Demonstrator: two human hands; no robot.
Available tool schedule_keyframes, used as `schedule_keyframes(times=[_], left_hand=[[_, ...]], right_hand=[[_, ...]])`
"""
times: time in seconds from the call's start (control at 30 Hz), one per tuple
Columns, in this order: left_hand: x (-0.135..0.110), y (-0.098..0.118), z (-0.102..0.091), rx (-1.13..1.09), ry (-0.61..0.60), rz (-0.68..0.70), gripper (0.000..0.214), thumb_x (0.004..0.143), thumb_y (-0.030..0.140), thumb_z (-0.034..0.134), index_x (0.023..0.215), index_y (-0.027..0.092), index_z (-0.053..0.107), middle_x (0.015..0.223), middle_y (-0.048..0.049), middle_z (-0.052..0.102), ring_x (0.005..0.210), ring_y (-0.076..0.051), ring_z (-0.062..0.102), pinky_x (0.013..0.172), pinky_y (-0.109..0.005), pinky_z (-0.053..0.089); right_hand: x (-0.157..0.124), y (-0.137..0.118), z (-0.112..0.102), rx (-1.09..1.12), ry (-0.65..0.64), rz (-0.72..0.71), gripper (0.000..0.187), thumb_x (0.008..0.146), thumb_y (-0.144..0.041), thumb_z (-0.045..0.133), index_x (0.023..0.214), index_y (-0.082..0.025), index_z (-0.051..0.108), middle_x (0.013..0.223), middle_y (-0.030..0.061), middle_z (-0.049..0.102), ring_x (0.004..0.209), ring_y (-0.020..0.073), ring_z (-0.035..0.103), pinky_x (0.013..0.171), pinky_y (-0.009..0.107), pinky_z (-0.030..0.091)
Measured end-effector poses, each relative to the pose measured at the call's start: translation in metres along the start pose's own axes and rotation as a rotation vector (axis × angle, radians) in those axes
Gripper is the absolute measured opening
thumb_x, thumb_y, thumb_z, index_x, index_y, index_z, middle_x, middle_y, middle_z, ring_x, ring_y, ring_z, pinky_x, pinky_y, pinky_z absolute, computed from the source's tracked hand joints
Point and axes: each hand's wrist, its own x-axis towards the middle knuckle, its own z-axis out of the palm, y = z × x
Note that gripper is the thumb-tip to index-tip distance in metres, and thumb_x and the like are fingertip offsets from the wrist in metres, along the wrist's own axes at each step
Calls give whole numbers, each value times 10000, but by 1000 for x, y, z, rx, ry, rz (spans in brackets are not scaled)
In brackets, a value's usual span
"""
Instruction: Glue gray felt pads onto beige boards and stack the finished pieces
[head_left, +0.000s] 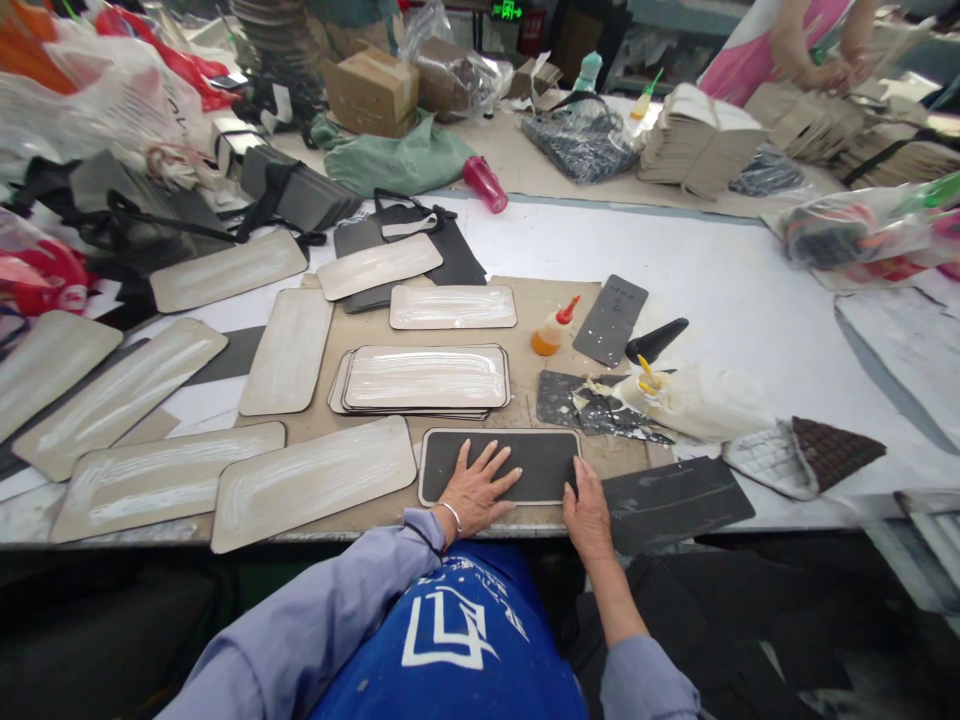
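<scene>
A dark rounded rectangular panel with a beige border (pixel 544 465) lies at the table's front edge. My left hand (pixel 478 485) rests flat on its dark face, fingers spread. At the panel's right end, my right hand (pixel 587 505) has its thumb and fingers closed on the edge; the underside of that grip is hidden. Just behind it sits a stack of beige panels (pixel 426 375) with whitish streaks on top. To the left lies a beige panel (pixel 315 482), streaked the same way and close to the dark one.
Several more streaked panels (pixel 120 395) spread leftward. A glue bottle with a red tip (pixel 551 330), a white bag with a yellow nozzle (pixel 690 400) and a quilted pad (pixel 810 455) lie to the right. A pink cup (pixel 486 184) lies farther back. Another person's hands (pixel 832 70) handle stacked pieces.
</scene>
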Motion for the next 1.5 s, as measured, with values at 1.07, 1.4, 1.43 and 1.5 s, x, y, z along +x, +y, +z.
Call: schedule_keyframes(times=[1.07,1.4,1.43,1.5], left_hand=[[11,-16,-12,49,-64,21,472,859,373,423,1312,253,366,1434,-136,302,1336,-285,223,1049,-575,152],[-17,-46,-20,-55,-27,-175,503,835,306,478,1312,185,371,1418,-164,318,1324,-292,254,1053,-500,286],[-19,-52,-20,-88,3,-183,491,842,269,457,1315,175,365,1406,-163,340,1317,-272,276,1049,-482,310],[-25,-61,-19,-151,68,-195,470,853,210,403,1319,171,355,1375,-152,390,1296,-236,324,1036,-457,349]], right_hand=[[1,-7,1,-96,-7,23,436,893,-228,306,1316,-141,369,1248,159,482,1205,236,404,975,452,386],[1,0,5,-131,-5,-17,436,876,-220,325,1290,-103,394,1228,180,484,1187,246,412,974,446,378],[1,0,5,-130,-11,-15,437,874,-221,328,1289,-99,395,1229,182,483,1188,246,409,975,444,377],[2,1,5,-129,-21,-10,441,873,-222,329,1290,-92,392,1231,184,481,1192,245,404,979,442,373]])
